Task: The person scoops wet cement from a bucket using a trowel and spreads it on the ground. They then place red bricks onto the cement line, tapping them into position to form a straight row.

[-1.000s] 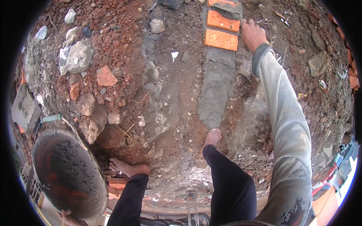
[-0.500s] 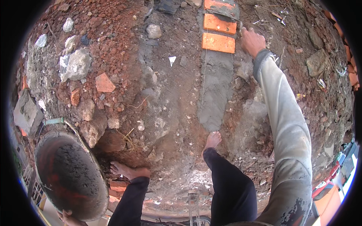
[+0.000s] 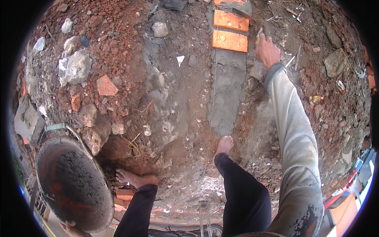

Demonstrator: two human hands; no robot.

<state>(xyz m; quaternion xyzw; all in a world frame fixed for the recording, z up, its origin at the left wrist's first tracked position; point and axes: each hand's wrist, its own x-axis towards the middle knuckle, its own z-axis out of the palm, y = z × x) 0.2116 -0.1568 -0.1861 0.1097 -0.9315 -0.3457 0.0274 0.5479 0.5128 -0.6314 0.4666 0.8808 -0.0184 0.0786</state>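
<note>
1. Trowel (image 3: 248, 17) in right hand (image 3: 269, 50), upper middle, just right of the bricks (image 3: 229, 40). Closed firmly around the handle, no gap to see. Blade out to the left, over grey mortar between the topmost brick and the next one down. Can't tell if touching.
2. Three orange bricks in a row, flat, narrow gaps between. Topmost partly smeared with mortar and cut off by the view edge.
3. Below the bricks: long bed of wet mortar (image 3: 227, 91), down to the right foot (image 3: 224, 144). Can't tell if in contact with the toes.
4. Thin string (image 3: 214, 85) along the left side of bricks and mortar.
5. Basin (image 3: 73, 185) at lower left, tipped with mouth toward the camera; dark, smeared inside. Green grip (image 3: 55, 126) on its wire handle, at the far rim.
6. Left hand (image 3: 71, 229) on the basin's near rim, fingers curled over it. Mostly hidden otherwise.
7. Left foot (image 3: 136, 178) bare on the soil, just right of the basin. Brick piece (image 3: 124, 194) just below it.
8. Farther left: pale rock (image 3: 78, 66), broken orange chunk (image 3: 107, 85), grey slab (image 3: 29, 118) near the edge, all on reddish rubble.
</note>
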